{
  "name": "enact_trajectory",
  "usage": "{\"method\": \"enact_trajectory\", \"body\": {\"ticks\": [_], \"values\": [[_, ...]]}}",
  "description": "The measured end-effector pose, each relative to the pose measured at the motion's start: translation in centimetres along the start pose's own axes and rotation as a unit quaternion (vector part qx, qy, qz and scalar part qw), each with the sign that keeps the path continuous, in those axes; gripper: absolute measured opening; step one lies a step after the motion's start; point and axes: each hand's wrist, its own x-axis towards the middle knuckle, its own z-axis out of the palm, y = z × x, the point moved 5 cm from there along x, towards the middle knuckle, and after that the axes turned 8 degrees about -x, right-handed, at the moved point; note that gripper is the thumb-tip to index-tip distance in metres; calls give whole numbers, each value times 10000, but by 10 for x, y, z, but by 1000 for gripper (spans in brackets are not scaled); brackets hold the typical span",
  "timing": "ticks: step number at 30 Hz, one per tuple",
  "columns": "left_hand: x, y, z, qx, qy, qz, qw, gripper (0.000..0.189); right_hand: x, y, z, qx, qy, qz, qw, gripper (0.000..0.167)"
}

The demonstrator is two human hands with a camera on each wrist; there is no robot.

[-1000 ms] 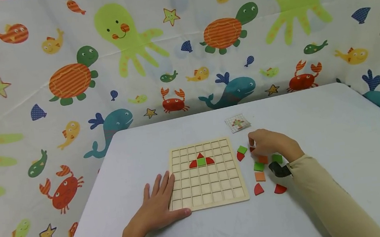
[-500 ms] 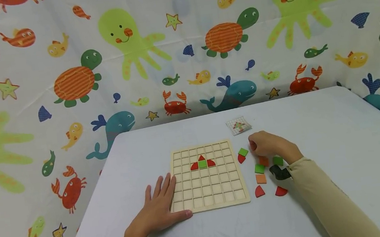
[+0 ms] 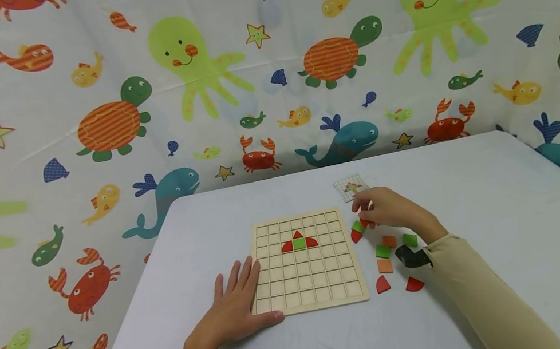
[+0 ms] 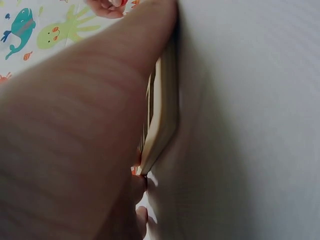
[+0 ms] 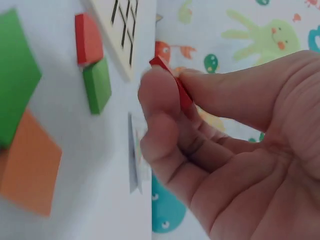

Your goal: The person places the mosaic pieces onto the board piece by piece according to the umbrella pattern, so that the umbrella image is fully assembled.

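My right hand is raised over the table right of the board, pinching a small red piece between thumb and fingertips. The fingers cover part of the piece's shape. My left hand lies with straight, spread fingers at the lower left corner of a wooden grid board, thumb along its front edge. On the board, a green square has a red triangle above it and a red quarter-circle on its left; another red quarter-circle is on its right.
A pattern card lies behind the board, partly overlapped by the right hand. Loose pieces lie right of the board: green squares, orange squares and red quarter-circles. A printed curtain hangs behind the table.
My right hand has lifted from among the loose pieces, bringing up a red piece, and shifted slightly left toward the board and card. The left hand has stayed in place.
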Motion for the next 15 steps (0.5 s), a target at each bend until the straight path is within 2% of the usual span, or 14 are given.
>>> {"method": "enact_trajectory", "body": {"ticks": [6, 15], "values": [[-1, -3, -2, -53, -4, -9, 10000, 124, 7, -16, 10, 313, 59, -276, 9991, 14], [8, -5, 0, -27, 22, 47, 10000, 124, 17, -51, 32, 676, -161, -635, 9956, 9]]}}
